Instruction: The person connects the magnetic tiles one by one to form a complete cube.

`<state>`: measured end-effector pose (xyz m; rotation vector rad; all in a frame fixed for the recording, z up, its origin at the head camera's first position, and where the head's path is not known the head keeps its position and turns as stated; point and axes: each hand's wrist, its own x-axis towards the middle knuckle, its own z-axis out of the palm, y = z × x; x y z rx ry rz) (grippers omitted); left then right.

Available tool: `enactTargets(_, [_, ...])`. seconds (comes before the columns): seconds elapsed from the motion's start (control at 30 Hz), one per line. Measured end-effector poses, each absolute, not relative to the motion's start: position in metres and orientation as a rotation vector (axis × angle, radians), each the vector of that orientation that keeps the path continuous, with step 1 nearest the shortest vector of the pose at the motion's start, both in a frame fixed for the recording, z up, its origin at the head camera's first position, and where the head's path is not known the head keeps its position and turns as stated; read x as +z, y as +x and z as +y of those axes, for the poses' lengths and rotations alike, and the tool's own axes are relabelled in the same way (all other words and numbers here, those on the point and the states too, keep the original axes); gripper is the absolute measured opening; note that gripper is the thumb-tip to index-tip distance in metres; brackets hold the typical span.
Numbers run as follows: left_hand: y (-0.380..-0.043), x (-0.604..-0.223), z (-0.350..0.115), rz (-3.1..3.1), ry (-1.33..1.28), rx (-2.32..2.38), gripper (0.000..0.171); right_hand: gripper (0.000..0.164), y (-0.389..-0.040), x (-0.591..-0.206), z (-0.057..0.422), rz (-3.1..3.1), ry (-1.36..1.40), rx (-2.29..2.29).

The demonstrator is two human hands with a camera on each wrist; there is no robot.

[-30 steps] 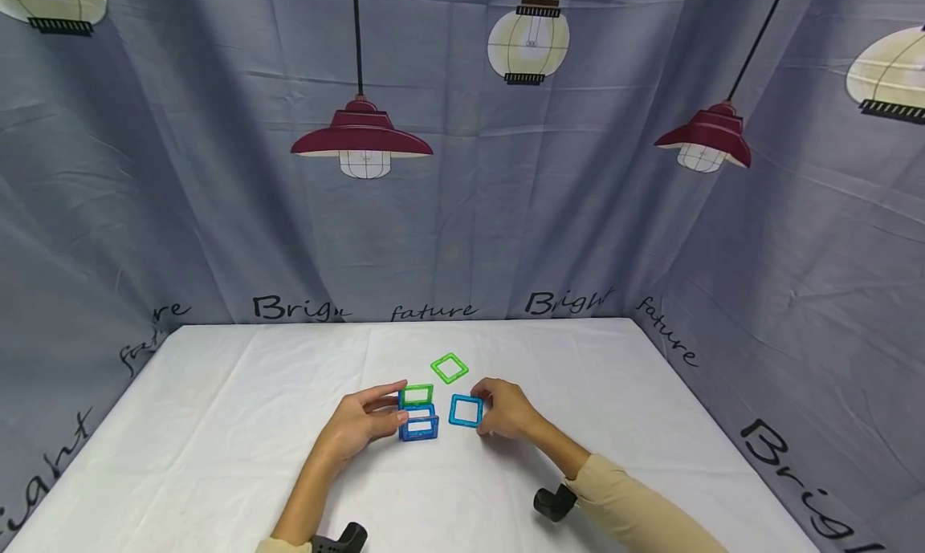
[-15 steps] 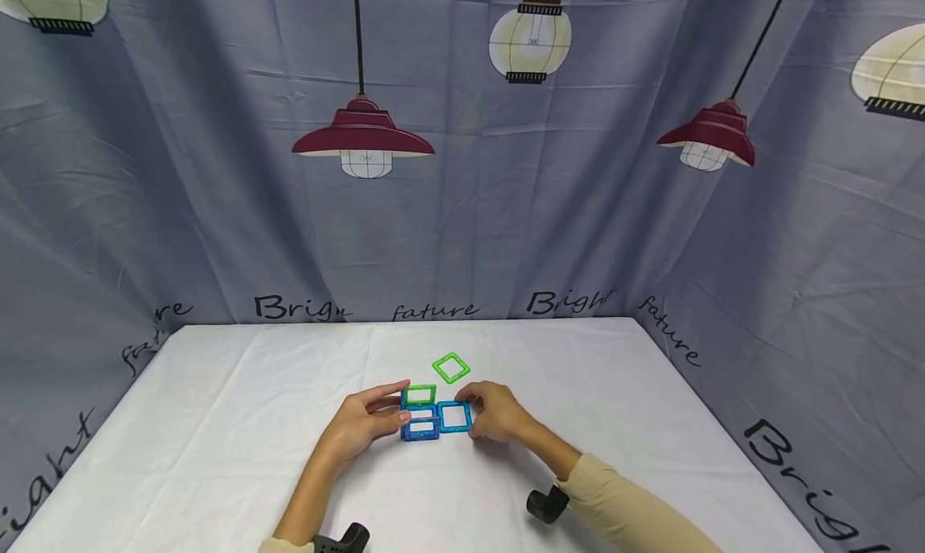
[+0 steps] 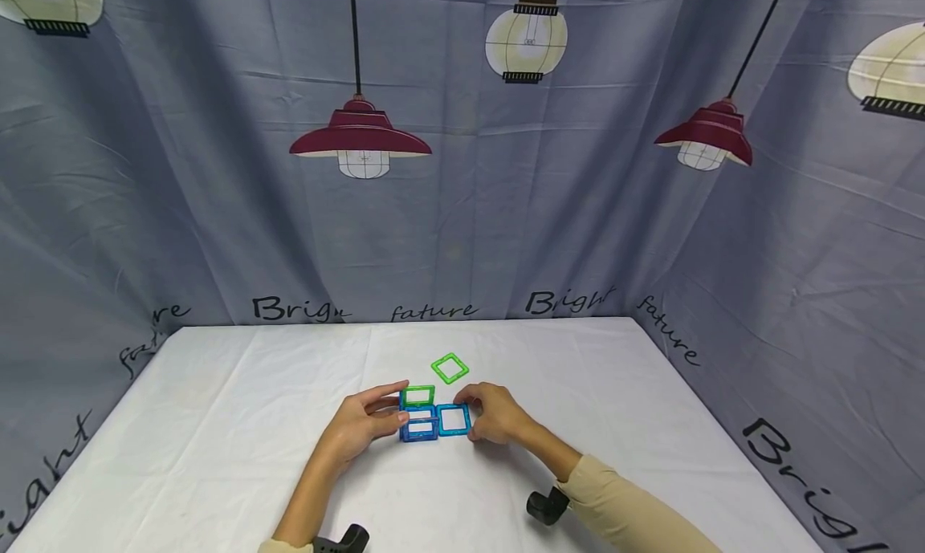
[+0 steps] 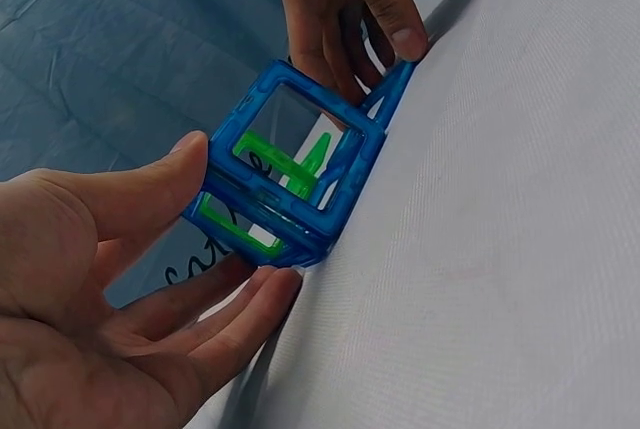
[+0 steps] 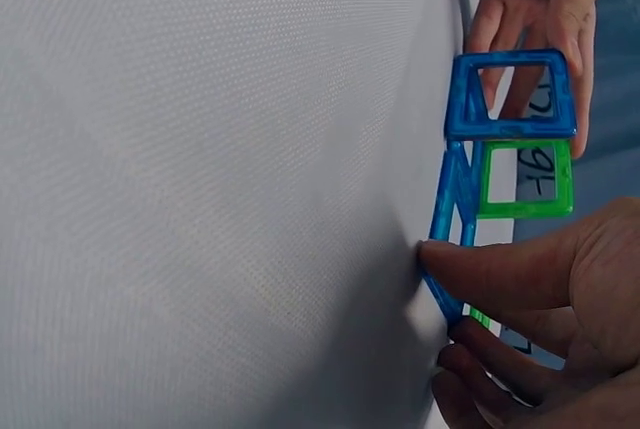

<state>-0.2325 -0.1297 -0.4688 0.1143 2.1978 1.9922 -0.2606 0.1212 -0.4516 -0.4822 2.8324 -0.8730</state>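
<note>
My left hand (image 3: 361, 420) holds a small box-like build of square magnetic tiles at its left side. Its thumb lies at an upper corner of the blue front tile (image 4: 349, 187), with the other fingers low along the side. A green tile (image 5: 566, 179) stands upright at the back of the build. Between thumb and fingers, my right hand (image 3: 499, 412) pinches another blue square tile (image 3: 454, 433). That tile lies nearly flat on the cloth, its left edge right against the build's base. Another green tile (image 3: 458, 376) lies loose behind the hands, turned like a diamond.
A white cloth (image 3: 253, 424) covers the table. Grey-blue curtains (image 3: 448, 240) printed with lamps and lettering hang behind it and at both sides. Each wrist wears a black camera, such as the right one (image 3: 547, 506).
My right hand has moved left, bringing its blue tile from a gap beside the build right up against it. The left hand and the loose green tile stay in place.
</note>
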Motion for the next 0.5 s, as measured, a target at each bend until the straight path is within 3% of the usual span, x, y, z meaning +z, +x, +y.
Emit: enactTargets(0.5, [-0.2336,-0.4688,-0.1289,2.185,0.110,1.997,0.057,0.054,-0.2615,-0.4524,0.1249,2.806,-0.499,-0.895])
